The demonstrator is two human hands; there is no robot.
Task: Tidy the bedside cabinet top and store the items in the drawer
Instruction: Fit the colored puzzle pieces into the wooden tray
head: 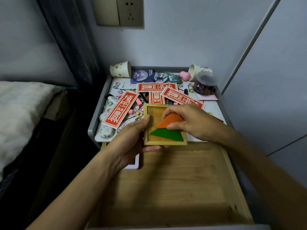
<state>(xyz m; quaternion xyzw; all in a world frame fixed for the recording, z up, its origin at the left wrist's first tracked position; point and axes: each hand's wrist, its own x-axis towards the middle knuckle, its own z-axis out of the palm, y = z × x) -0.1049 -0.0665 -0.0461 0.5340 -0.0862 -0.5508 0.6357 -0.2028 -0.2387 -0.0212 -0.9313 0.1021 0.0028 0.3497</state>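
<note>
On my feed the right hand's (191,122) thumb (174,126) and fingertips are clamped on the flat orange wooden triangle (172,119), thumb on its near edge and the other fingers curled over its far corner. The triangle sits tilted, its lower edge meeting the flat dark green wooden piece (167,134), which lies in the near part of the shallow square light-wood tray (164,143).

My left hand (131,138) grips that tray by its left side, with the thumb pressed on the top rim and the fingers curled underneath and showing below the near edge. The tray is held over the front edge of the grey-rimmed white bedside cabinet top (214,105) and the back of the open pale wooden drawer (174,188).

Behind the tray, the cabinet top carries several long red paper strips with cream lettering (118,109) lying crossed over small pink bits and round badges. A spotted white paper cup (120,69) lies on its side at the back left corner. A second paper cup (195,71) lies at the back right, beside a pink heart-shaped sponge (184,75) and a clear lidded plastic jar (206,84).
</note>
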